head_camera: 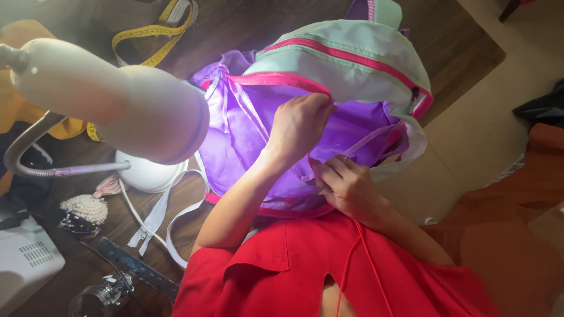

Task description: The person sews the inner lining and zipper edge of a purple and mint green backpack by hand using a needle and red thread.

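A mint-green backpack (358,56) with pink zippers lies opened on a dark wooden table, its purple lining (241,126) turned up and lit. My left hand (301,124) pinches the pink zipper edge (276,79) at the opening. Just below it, my right hand (348,186) is closed on the lining's edge, fingers pinched together. A red thread (359,252) runs from this hand down over my red shirt. A needle cannot be made out.
A white gooseneck lamp (111,100) hangs over the table's left side. Around it lie a yellow measuring tape (154,35), a white zipper strip (154,220), a crocheted pincushion (85,210), a dark ruler (136,267), a glass jar (100,298) and a white device (26,258). Tiled floor (482,129) lies to the right.
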